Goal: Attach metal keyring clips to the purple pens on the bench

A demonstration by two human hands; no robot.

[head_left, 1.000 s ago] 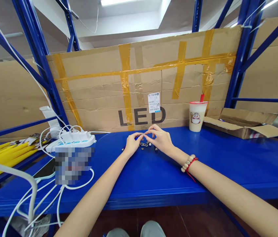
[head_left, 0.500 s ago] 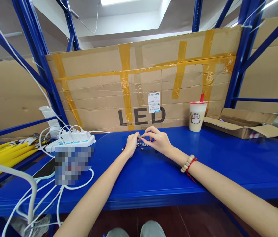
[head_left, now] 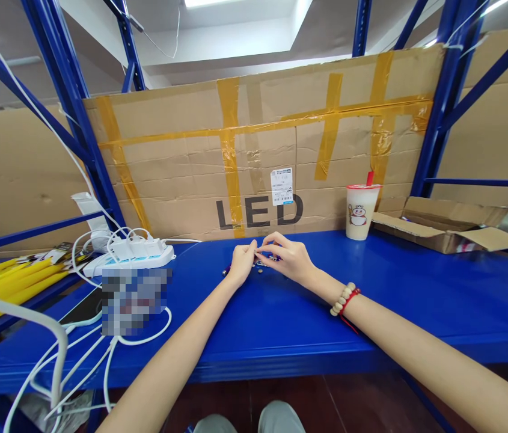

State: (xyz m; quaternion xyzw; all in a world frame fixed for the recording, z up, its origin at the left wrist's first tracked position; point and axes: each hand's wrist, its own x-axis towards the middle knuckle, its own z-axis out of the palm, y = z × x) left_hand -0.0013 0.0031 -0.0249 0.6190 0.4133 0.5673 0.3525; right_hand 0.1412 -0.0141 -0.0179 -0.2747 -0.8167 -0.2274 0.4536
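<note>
Both of my hands meet over a small cluster of beads and tiny metal parts [head_left: 261, 271] on the blue shelf [head_left: 371, 300]. My left hand [head_left: 241, 263] pinches something small between thumb and fingertips. My right hand [head_left: 290, 257] pinches the same spot from the right, fingertips almost touching the left ones. What sits between the fingers is too small to name. A bead bracelet with a red cord [head_left: 345, 298] is on my right wrist.
A taped cardboard sheet marked LED [head_left: 258, 156] stands behind. A drink cup with a red straw [head_left: 361, 210] and an open cardboard box [head_left: 447, 225] are at the right. A white power strip with chargers [head_left: 131, 252], white cables [head_left: 100, 355] and yellow tubes [head_left: 14, 279] lie left.
My fingertips stayed pinched together, dipped slightly lower toward the loose parts. The arms have barely shifted.
</note>
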